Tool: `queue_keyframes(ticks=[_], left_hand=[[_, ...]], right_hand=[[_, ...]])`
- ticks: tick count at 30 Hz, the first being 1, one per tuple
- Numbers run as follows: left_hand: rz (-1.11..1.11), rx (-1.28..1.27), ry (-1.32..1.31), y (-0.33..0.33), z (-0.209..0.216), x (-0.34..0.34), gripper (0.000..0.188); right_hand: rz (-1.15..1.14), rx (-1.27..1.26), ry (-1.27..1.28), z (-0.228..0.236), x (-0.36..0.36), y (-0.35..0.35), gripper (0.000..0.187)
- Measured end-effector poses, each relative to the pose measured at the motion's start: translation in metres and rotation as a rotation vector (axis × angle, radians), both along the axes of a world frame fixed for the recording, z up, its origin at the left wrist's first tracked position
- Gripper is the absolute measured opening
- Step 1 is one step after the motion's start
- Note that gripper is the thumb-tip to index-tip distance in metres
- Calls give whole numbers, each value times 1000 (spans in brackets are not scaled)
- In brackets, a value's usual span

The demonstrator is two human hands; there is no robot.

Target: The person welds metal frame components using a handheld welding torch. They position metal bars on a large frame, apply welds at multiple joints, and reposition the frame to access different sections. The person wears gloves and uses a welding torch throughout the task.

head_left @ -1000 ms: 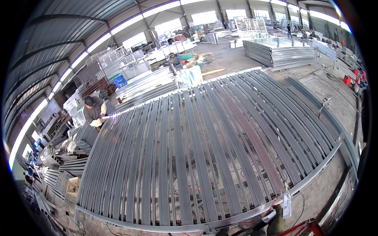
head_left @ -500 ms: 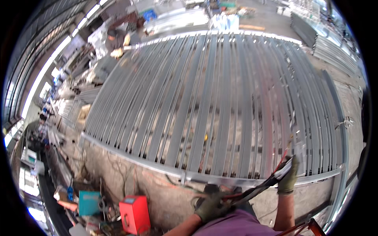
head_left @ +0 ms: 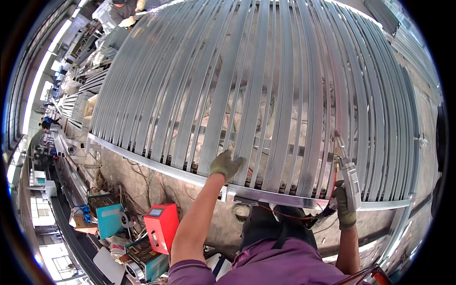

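My left hand (head_left: 227, 166), in a greenish work glove, reaches to the near ends of the long grey metal bars (head_left: 252, 107). Its fingers are apart over them and hold nothing; whether they press on a bar I cannot tell. In my gloved right hand (head_left: 346, 209) is a silver welding gun (head_left: 350, 183), its narrow nozzle angled up and away over the bars at the right. A red hose runs alongside the gun, and a dark cable (head_left: 327, 209) hangs from it toward my waist. The bars lie side by side across a metal frame (head_left: 285, 201).
On the floor at the lower left are a red box (head_left: 161, 228) with a small screen and teal machines (head_left: 109, 221) among loose cables. A person (head_left: 126, 12) is at the far left corner of the frame. More metal stock (head_left: 413, 45) lies at the far right.
My left hand has let go of the cable by my waist and moved forward over the bars. The welding gun now points more upright and away. The view has shifted nearer the bars.
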State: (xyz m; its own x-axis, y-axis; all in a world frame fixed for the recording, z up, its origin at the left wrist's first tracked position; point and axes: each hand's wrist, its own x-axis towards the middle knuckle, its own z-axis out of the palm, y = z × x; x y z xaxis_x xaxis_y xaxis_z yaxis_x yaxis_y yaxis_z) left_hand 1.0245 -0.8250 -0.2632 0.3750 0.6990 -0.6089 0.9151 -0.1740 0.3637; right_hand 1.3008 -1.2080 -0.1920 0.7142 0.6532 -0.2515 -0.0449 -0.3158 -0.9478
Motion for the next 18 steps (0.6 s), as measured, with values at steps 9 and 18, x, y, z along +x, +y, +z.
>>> queue_keyframes(ticks=[9, 18], left_hand=[[-303, -97, 326, 51, -21, 58, 98], [-144, -37, 218, 51, -36, 52, 75]], right_hand=[[10, 17, 144, -18, -55, 43, 22], [88, -37, 195, -25, -58, 62, 27]])
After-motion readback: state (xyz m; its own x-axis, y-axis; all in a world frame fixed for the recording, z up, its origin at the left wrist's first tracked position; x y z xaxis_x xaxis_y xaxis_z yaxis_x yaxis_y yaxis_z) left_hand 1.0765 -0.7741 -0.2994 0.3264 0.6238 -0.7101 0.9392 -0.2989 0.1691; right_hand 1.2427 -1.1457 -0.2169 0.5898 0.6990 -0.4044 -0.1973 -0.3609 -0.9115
